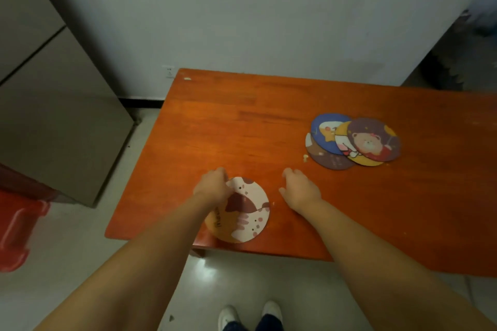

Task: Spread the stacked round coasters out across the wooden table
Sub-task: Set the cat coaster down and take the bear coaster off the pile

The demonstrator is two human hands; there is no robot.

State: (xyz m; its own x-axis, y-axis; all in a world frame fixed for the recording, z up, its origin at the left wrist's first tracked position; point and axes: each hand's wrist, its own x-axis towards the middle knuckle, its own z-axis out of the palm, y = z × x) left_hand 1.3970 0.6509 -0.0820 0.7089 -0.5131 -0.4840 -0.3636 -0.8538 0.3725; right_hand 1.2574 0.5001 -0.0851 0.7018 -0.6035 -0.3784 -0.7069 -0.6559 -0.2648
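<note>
Orange wooden table (242, 105) — grey wall (242, 8) behind.

A pink and white coaster (246, 212) with brown patches lies flat near the front edge of the orange wooden table (269, 115). Farther back and to the right, four more round coasters overlap in a loose pile: a brown one (332, 160) at the bottom, then a blue one (324, 130), a yellow one (343, 142), and a purple bear one (373, 140) on top.
</note>
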